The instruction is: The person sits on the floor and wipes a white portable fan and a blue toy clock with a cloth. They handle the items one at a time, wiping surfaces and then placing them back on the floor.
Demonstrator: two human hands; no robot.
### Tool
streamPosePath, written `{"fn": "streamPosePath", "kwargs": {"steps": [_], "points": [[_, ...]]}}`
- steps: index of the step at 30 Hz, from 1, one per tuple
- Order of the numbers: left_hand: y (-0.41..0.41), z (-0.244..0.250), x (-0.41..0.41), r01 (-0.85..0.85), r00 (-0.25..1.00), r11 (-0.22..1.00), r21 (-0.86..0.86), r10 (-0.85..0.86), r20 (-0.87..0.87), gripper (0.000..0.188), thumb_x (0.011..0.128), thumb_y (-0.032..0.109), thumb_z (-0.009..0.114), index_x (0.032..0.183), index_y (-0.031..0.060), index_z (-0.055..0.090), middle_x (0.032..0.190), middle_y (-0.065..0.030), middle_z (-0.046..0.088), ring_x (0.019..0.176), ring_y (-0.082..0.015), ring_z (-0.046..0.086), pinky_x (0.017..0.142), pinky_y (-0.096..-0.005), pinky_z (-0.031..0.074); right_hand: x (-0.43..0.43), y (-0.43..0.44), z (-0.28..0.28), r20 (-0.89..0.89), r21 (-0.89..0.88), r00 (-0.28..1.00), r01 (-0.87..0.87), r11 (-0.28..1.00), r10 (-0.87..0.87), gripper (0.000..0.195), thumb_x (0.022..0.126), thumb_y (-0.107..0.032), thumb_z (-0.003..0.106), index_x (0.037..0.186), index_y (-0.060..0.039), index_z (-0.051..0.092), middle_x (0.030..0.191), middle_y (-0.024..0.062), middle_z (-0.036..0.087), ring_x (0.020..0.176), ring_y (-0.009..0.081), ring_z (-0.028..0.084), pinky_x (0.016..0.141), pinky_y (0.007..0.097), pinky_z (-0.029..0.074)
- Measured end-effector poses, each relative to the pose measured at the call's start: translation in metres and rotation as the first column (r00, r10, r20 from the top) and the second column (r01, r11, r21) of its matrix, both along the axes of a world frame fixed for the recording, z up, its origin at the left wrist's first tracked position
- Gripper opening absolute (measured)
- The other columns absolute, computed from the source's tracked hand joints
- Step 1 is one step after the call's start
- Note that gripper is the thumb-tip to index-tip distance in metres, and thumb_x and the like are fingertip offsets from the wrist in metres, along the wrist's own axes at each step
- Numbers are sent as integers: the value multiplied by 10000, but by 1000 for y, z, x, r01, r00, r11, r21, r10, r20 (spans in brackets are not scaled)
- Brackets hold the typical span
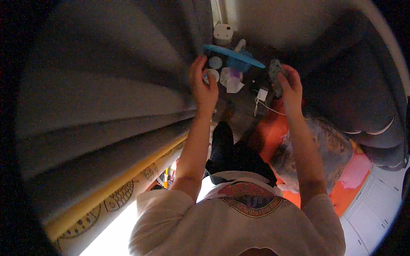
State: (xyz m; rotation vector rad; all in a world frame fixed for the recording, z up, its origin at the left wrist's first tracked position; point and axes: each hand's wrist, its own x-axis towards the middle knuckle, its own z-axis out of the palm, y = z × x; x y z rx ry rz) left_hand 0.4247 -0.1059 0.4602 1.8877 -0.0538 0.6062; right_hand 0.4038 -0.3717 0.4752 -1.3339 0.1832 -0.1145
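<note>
My left hand [204, 86] is raised in front of me, its thumb and fingers curved apart. A white round container [214, 74] shows between them; whether I grip it or it stands behind the hand, I cannot tell. Just beyond the left fingertips is the end of a thin, tilted blue panel [235, 56]. My right hand [292, 84] pinches a crumpled grey-green cloth [275, 75] between thumb and fingers. Between the hands, a blue container [238, 65] sits partly hidden by the panel, near a white and purple packet [233, 80].
A white box-shaped device [223, 33] stands in the far corner, with a pale round object [215, 62] nearer. A white power adapter [262, 95] trails a cable. Grey curtains [128, 80] hang at left. Orange bedding [275, 124] and a patterned grey cushion [323, 147] lie at right.
</note>
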Motion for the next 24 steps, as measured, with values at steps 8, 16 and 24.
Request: {"fn": "streamPosePath", "kwargs": {"steps": [8,16,24], "points": [[72,199,-167,-813,418,535,228,264,869,422,850,96,651,1263,55,579,1303,-192,572,1186,-346,563,999,-461,474,-55,-3,31,-316,548,942,82,833,115,362,981,-196,514,1316,-60,522,1260,178,627,1046,319,660,872,439,541],[-6,180,-162,-93,899,894,438,-113,422,312,781,135,718,1078,60,659,1264,-199,540,1144,-382,561,954,-488,472,-128,-12,25,-131,912,917,-37,409,376,431,992,-247,485,1370,-39,506,1369,139,576,1256,319,553,1087,575,401],[82,192,-156,-956,267,225,190,397,878,1253,644,451,901,1514,29,104,1481,-249,209,1363,-395,281,1112,-540,320,-173,-20,43,-532,469,845,254,846,41,405,1020,-231,406,1357,-34,513,1365,132,572,1256,319,541,1056,451,436]]}}
